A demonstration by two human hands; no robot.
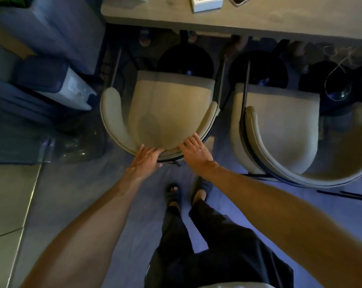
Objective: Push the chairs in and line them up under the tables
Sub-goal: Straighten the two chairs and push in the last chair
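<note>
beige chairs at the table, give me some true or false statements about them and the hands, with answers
1. Both hands rest on the curved backrest of the left beige chair. True: left hand and right hand both touch it.
2. The right beige chair is being held. False: no hand touches it.
3. The left chair's seat is fully under the table. False: the whole seat shows in front of the table edge.
4. A white box lies on the table. True.
</note>
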